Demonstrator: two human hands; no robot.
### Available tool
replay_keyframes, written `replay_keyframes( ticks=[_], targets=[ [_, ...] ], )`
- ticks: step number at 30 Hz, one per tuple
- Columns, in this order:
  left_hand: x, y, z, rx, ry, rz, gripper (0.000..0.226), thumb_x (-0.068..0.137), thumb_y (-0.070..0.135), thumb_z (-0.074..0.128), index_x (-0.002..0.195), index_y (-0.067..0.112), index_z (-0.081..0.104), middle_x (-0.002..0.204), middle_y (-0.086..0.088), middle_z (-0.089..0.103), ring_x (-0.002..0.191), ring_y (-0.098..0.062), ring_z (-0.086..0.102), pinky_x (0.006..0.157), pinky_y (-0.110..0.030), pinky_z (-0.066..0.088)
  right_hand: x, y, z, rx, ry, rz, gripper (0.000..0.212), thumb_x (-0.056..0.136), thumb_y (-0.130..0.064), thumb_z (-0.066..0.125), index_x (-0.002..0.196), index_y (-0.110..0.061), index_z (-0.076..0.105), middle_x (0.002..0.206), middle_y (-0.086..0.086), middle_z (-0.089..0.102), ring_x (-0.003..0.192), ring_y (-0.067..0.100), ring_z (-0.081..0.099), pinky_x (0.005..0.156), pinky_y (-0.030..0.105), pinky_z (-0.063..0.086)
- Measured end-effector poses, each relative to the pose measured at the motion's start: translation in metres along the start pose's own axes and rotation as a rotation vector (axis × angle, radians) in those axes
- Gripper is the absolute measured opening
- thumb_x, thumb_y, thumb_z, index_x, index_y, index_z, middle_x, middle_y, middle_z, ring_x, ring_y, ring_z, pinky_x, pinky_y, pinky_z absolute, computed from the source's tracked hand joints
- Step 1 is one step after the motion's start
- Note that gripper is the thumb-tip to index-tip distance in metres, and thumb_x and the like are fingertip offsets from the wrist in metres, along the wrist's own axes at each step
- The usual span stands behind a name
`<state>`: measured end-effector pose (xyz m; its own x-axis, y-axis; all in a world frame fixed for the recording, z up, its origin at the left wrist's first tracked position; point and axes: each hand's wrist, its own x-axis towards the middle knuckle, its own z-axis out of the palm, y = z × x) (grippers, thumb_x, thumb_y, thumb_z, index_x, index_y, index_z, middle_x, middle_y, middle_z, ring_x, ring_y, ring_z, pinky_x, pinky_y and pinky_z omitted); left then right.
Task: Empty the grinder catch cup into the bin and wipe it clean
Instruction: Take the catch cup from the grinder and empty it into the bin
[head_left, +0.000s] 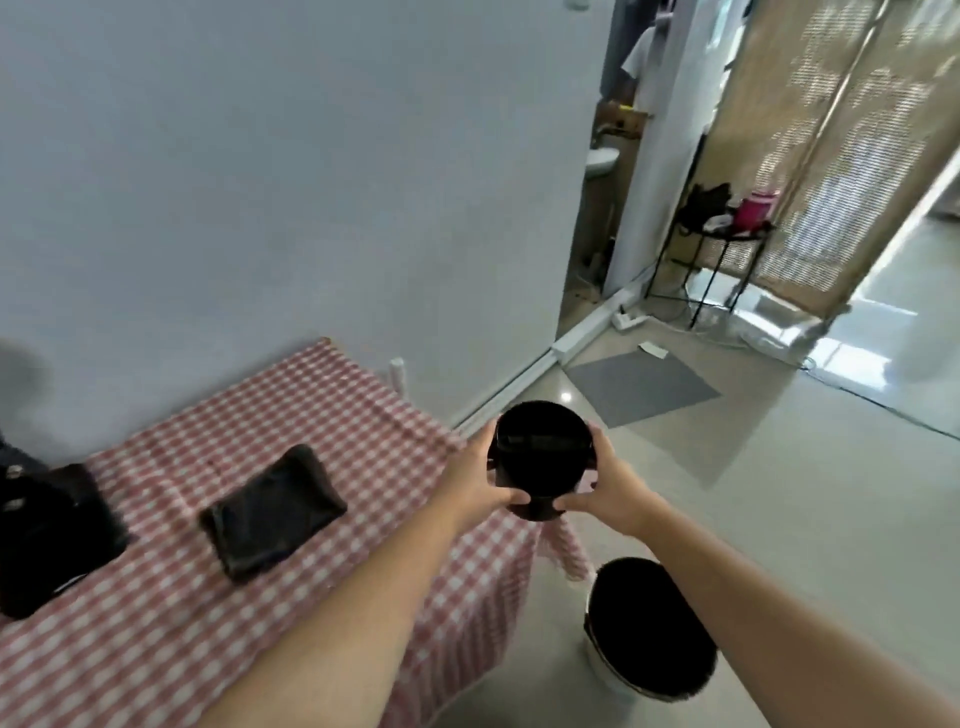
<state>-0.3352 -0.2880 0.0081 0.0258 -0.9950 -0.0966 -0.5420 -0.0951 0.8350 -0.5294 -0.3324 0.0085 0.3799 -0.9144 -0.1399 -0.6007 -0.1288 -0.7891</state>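
Both arms outstretched, left grip (480, 480) and right grip (605, 486) closed, facing inward

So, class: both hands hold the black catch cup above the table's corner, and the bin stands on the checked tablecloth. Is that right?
Not quite. In the head view the bin stands on the floor beside the table, not on the cloth. Both hands, left hand and right hand, do hold the catch cup.
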Motion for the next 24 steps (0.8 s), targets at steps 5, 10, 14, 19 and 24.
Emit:
replay_keyframes(
  ticks=[5,10,14,19,24],
  targets=[
    [0.051,0.053,0.122,-0.031,-0.160,0.016,0.106,0.070,0.012,0.087,0.153,0.026,0.022,0.135,0.004,0.053,0.118,-0.014,0.055,0.094,-0.022,0.041,-0.021,0.108,-0.094,0.008,0.064,0.130,0.108,0.062,-0.018,0.085,0.143,-0.022,0.013,0.126,0.007,0.054,0.120,0.025,0.050,0.099,0.049,0.043],
    [0.080,0.050,0.214,-0.008,-0.340,-0.042,0.107,0.068,0.019,0.089,0.151,0.036,0.024,0.139,0.001,0.053,0.114,-0.014,0.057,0.088,-0.027,0.047,-0.048,0.197,-0.116,0.147,0.079,0.311,0.109,0.056,-0.023,0.085,0.141,-0.032,0.018,0.125,0.002,0.055,0.119,0.022,0.052,0.099,0.050,0.044],
    [0.096,0.009,0.277,0.020,-0.499,-0.125,0.110,0.056,0.037,0.089,0.149,0.037,0.030,0.136,0.005,0.057,0.122,-0.018,0.055,0.103,-0.040,0.046,-0.062,0.273,-0.093,0.324,0.050,0.482,0.111,0.051,-0.031,0.085,0.139,-0.037,0.019,0.127,0.003,0.055,0.120,0.023,0.053,0.100,0.051,0.045],
    [0.117,-0.053,0.331,0.020,-0.655,-0.252,0.095,0.065,0.038,0.088,0.145,0.028,0.038,0.134,0.005,0.056,0.124,-0.014,0.053,0.103,-0.030,0.043,-0.066,0.338,-0.054,0.555,0.023,0.728,0.097,0.066,-0.013,0.080,0.142,-0.023,0.021,0.121,0.015,0.057,0.111,0.025,0.059,0.088,0.036,0.053],
    [0.139,-0.094,0.380,-0.055,-0.702,-0.453,0.081,0.077,0.048,0.077,0.144,0.030,0.034,0.132,0.004,0.052,0.119,-0.014,0.051,0.095,-0.025,0.043,-0.043,0.392,-0.014,0.783,0.115,0.859,0.089,0.077,-0.028,0.072,0.146,-0.025,0.016,0.139,0.006,0.045,0.121,0.024,0.051,0.081,0.026,0.048]
  ],
)
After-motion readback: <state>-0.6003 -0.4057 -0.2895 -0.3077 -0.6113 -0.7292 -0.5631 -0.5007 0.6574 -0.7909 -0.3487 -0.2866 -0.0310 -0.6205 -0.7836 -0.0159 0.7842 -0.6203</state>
